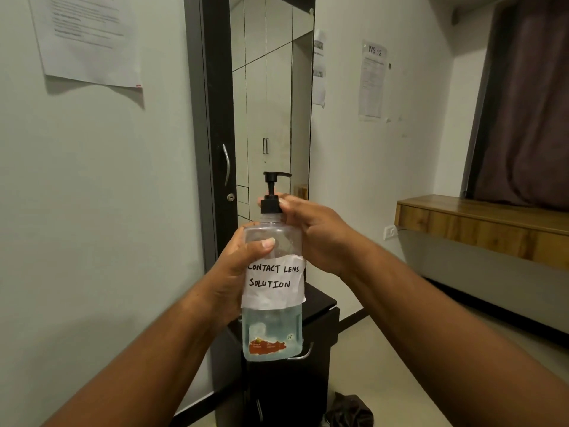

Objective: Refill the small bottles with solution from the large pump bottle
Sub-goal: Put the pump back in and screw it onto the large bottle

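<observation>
A large clear pump bottle (272,322) is held upright in mid-air at the centre of the head view. It has a black pump head (272,192) and a paper label reading "CONTACT LENS SOLUTION". Clear liquid fills roughly its lower third. My left hand (238,272) wraps around the bottle's body from the left, thumb across the front. My right hand (314,232) pinches the black pump collar at the neck from the right. No small bottles are in view.
A dark cabinet (308,349) with a metal handle stands below the bottle. A tall mirror (271,103) in a dark frame is behind it. A wooden ledge (480,223) runs along the right wall. A dark bundle (349,411) lies on the floor.
</observation>
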